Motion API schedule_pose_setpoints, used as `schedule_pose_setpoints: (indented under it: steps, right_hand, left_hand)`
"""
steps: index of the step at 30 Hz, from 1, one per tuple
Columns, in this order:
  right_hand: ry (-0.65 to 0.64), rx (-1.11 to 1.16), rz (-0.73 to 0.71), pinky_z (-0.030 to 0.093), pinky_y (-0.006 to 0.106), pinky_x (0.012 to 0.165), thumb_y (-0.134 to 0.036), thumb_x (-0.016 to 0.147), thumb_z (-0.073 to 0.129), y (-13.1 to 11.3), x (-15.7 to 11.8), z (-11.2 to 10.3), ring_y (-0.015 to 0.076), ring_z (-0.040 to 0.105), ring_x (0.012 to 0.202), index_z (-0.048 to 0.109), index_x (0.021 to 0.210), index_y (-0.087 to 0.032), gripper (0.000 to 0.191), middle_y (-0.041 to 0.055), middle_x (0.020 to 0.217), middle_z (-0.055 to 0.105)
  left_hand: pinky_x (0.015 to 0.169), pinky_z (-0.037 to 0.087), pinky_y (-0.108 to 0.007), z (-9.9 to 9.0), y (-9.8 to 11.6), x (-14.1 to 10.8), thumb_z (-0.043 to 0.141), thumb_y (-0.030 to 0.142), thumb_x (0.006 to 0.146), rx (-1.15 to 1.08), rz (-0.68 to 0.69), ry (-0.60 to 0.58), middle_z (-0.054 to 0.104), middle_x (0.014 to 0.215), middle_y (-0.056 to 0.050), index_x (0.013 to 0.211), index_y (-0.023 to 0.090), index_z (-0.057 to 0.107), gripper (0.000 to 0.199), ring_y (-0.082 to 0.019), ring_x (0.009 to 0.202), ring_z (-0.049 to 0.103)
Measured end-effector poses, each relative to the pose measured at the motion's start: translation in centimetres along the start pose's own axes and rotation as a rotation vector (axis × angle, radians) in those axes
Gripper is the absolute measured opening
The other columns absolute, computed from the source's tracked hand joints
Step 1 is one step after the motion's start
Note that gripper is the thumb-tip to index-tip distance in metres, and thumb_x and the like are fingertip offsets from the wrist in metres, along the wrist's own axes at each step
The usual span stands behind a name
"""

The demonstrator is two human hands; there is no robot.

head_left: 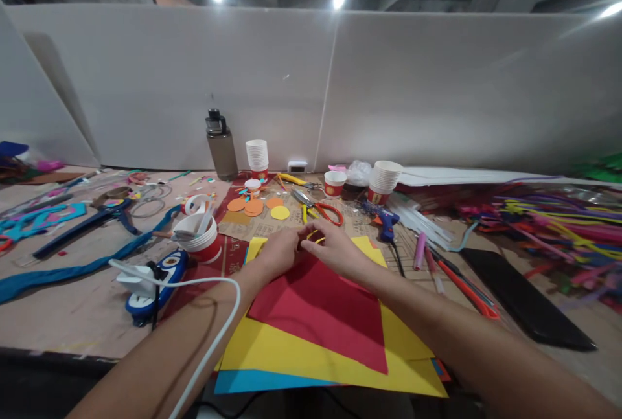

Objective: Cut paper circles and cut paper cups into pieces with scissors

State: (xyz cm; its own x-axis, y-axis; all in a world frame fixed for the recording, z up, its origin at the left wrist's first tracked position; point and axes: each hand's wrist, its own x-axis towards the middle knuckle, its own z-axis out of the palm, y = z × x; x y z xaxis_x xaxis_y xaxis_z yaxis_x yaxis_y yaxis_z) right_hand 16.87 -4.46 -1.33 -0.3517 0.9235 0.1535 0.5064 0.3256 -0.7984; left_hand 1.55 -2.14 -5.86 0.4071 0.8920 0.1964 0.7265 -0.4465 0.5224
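- Red paper [318, 315] is lying under and on the near side of both hands in the head view; we are seeing its bare part spreading from the fingers toward the camera.
- Long axis: we are not managing to settle it, since the hands are covering the far edge; the near edge is slanting, its right corner coming closer to the camera than its left.
- Left hand [282, 249] is reaching over the far left part, right hand [336, 252] over the far right; we are calling neither clearly nearer.
- Both hands are angling inward, fingers bent, tips meeting or nearly meeting, so we are marking the gap as narrow.
- Some yellow is showing between the fingers; we are not able to tell whether either hand is pinching anything.
- Yellow sheet [276, 349] is lying beneath, sticking out around the red; blue sheet [262, 381] is peeking out at the near edge.
- Red-handled scissors [305, 199] are lying just beyond the hands, slanting, handles toward the right side; yellow circle [280, 212] is lying beyond the left hand.
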Motion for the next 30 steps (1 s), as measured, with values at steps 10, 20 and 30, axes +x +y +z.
schedule_pose_setpoints:
  steps: [10, 20, 30]
  right_hand:
    - [0.081, -0.076, -0.018, 0.045, 0.028, 0.069, -0.022, 0.082, 0.056, 3.3, -1.5, -0.2, 0.0144, 0.058, 0.074, 0.065, 0.087, -0.017, 0.011, 0.0031, 0.084, 0.066]
    - [-0.010, -0.325, -0.172, 0.042, 0.028, 0.070, -0.014, 0.080, 0.057, 3.8, -1.9, 0.9, 0.0165, 0.054, 0.077, 0.064, 0.083, -0.017, 0.008, 0.0051, 0.083, 0.062]
    - [-0.037, -0.420, -0.249, 0.043, 0.031, 0.074, -0.016, 0.083, 0.056, 4.0, -1.9, 1.1, 0.0180, 0.052, 0.081, 0.062, 0.082, -0.016, 0.006, 0.0066, 0.086, 0.059]
  left_hand:
    - [0.057, 0.026, -0.027, -0.5, -0.1, 0.2, 0.050, 0.026, 0.080, -0.057, -0.039, 0.232, 0.041, 0.056, 0.004, 0.058, 0.020, 0.035, 0.027, -0.012, 0.055, 0.038]
    - [0.058, 0.025, -0.028, -0.4, 0.1, 0.0, 0.051, 0.023, 0.078, 0.017, -0.024, 0.135, 0.046, 0.060, 0.002, 0.060, 0.020, 0.039, 0.023, -0.013, 0.059, 0.040]
    - [0.058, 0.030, -0.027, -0.5, 0.3, 0.0, 0.050, 0.019, 0.076, 0.081, -0.022, 0.040, 0.059, 0.072, -0.002, 0.069, 0.020, 0.050, 0.006, -0.016, 0.066, 0.049]
